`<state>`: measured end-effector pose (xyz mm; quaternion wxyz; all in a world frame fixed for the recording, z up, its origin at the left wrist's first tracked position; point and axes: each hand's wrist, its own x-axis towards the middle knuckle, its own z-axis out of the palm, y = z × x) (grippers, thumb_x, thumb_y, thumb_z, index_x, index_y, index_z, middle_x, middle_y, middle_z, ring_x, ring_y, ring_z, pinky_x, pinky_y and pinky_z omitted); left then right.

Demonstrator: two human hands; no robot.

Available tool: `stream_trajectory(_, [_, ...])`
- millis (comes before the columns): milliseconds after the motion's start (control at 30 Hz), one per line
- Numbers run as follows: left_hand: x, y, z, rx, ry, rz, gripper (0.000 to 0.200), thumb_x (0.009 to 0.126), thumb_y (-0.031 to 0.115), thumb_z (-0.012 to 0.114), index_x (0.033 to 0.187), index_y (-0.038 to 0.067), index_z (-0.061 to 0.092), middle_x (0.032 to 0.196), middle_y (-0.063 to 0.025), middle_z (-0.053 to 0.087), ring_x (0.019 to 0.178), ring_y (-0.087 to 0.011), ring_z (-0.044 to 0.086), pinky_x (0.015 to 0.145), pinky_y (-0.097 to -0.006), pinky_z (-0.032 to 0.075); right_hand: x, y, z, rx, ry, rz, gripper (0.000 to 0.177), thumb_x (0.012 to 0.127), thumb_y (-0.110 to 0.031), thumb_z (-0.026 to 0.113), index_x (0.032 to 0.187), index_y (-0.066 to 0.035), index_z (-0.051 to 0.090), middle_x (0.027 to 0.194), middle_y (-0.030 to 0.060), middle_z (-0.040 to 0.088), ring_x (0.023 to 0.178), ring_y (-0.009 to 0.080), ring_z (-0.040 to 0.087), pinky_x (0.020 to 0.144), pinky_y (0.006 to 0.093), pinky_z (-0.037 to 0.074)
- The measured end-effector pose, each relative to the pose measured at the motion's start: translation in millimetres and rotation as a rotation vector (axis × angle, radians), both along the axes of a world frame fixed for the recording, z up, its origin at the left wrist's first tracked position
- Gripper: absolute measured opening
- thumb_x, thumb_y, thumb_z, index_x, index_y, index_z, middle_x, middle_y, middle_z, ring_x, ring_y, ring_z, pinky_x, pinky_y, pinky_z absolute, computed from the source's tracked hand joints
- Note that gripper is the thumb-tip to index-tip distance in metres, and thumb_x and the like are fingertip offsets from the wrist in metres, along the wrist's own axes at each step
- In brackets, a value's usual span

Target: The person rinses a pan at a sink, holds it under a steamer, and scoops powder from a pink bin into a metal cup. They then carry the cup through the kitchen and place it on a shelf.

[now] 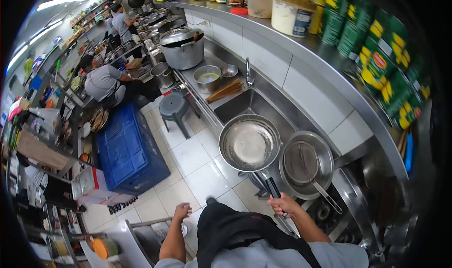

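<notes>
My right hand (281,204) is wrapped round the black handle of a frying pan (249,143). The pan is held over the near edge of the sink (240,104), its pale, worn inside facing up. Just right of it, a fine-mesh strainer (301,162) rests in a wide metal bowl (325,150). My left hand (182,210) hangs low beside my apron (226,225), holding nothing, its fingers loosely bent and apart.
Beyond the sink stand a faucet (248,72), wooden sticks (226,90), a metal bowl (207,82) and a large lidded pot (181,51). A stool (173,105) and a blue chest (125,145) stand on the floor. A co-worker (106,82) sits behind; others stand farther back. Cans (376,65) line the shelf.
</notes>
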<state>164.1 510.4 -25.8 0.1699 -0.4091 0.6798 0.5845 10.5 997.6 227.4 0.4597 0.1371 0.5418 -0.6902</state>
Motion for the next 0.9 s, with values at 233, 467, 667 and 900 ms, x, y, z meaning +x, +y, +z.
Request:
stream_trajectory(233, [-375,5,39,-0.044,0.679,-0.375,0.028,0.096,0.013,0.053,0.117,-0.002,0.065,0.090,-0.0121,0.072,0.077,-0.0176,0.069,0.072,-0.0300,0.056,-58,-39,-23,0.109,-0.065,-0.232,0.028,0.087,-0.005,0.070,0.089,-0.011,0.043,0.057,-0.0045,0.041,0.040,0.0059,0.038,0.035,0.0242,0.030])
stream_trajectory(467, [-682,122,109,-0.191,1.000,-0.832,0.047,0.089,0.013,0.062,0.133,0.004,0.053,0.117,-0.0213,0.066,0.107,-0.0336,0.066,0.093,-0.0430,0.052,-102,-119,15,0.349,-0.080,-0.449,0.023,0.086,-0.004,0.070,0.087,-0.009,0.048,0.055,-0.0024,0.043,0.038,0.0082,0.039,0.035,0.0260,0.030])
stream_trajectory(667, [-802,182,141,-0.564,0.945,-1.190,0.041,0.086,0.014,0.060,0.124,0.002,0.053,0.123,-0.0215,0.061,0.116,-0.0360,0.061,0.098,-0.0483,0.049,-121,-167,32,0.339,-0.131,-0.696,0.022,0.086,-0.005,0.071,0.087,-0.009,0.049,0.055,-0.0017,0.044,0.039,0.0083,0.040,0.035,0.0256,0.030])
stream_trajectory(900, [-785,165,136,-0.876,0.733,-1.630,0.032,0.092,0.024,0.051,0.114,0.005,0.064,0.115,-0.0154,0.069,0.111,-0.0356,0.065,0.099,-0.0472,0.047,-162,-181,51,0.552,-0.065,-0.536,0.021,0.078,-0.016,0.077,0.085,-0.010,0.058,0.068,-0.0039,0.054,0.059,0.0067,0.050,0.054,0.0235,0.036])
